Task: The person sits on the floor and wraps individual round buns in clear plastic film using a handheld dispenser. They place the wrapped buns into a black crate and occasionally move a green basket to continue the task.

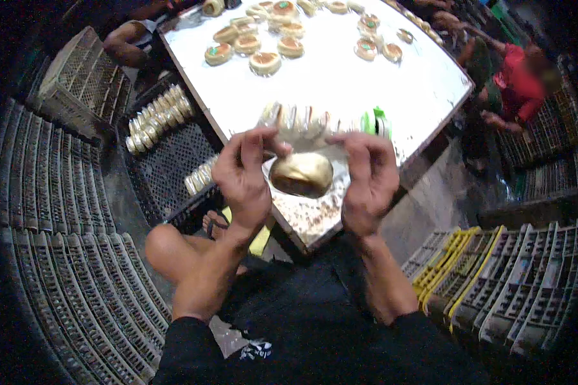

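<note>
A round golden-brown bun [301, 176] hangs between my hands, over the near corner of the white tabletop [313, 86]. Clear plastic film [313, 142] stretches above it; the bun seems to sit in this bag. My left hand [244, 180] pinches the film's left side between thumb and fingers. At the right side, my right hand [370, 180] pinches it too. Just beyond my fingers stands a row of wrapped buns [296, 118], partly blurred. At that row's right end is a green and white roll [376, 123], probably tape.
More buns [265, 63] lie farther across the table, some with green marks. A black plastic crate [168, 168] at left holds rows of wrapped buns [160, 118]. Stacked crates [58, 288] rise at left, others [505, 284] at right. A person in red [518, 82] sits at right.
</note>
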Demonstrator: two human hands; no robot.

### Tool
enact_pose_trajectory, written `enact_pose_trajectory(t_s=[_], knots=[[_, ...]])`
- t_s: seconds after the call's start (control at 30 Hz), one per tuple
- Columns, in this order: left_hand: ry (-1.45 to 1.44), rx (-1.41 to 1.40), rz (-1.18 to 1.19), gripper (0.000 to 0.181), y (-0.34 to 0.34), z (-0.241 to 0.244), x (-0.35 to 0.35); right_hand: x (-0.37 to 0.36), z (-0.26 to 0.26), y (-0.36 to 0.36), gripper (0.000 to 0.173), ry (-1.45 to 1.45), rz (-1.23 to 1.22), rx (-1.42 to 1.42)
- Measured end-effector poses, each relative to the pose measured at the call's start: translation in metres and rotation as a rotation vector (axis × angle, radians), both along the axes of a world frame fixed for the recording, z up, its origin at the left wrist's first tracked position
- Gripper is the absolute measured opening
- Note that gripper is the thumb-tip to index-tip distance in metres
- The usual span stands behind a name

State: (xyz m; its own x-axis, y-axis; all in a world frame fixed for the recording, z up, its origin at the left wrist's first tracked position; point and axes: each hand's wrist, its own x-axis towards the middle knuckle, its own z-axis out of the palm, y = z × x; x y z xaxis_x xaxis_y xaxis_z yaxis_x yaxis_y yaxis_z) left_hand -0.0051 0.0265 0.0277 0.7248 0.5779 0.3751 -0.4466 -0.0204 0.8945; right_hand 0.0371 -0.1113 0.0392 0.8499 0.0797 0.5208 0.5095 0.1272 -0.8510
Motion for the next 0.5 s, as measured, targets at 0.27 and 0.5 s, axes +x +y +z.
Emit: enact_pose_trajectory(t_s=[0.27, 0.5], knots=[[0.187, 0.092, 0.117, 0.033, -0.005, 0.003, 0.010, 0.000, 0.001, 0.015, 0.012, 0.293, 0.295, 0.303], [0.304, -0.028, -0.088, 0.017, 0.003, 0.005, -0.003, 0.012, -0.003, 0.039, 0.019, 0.132, 0.068, -0.056]])
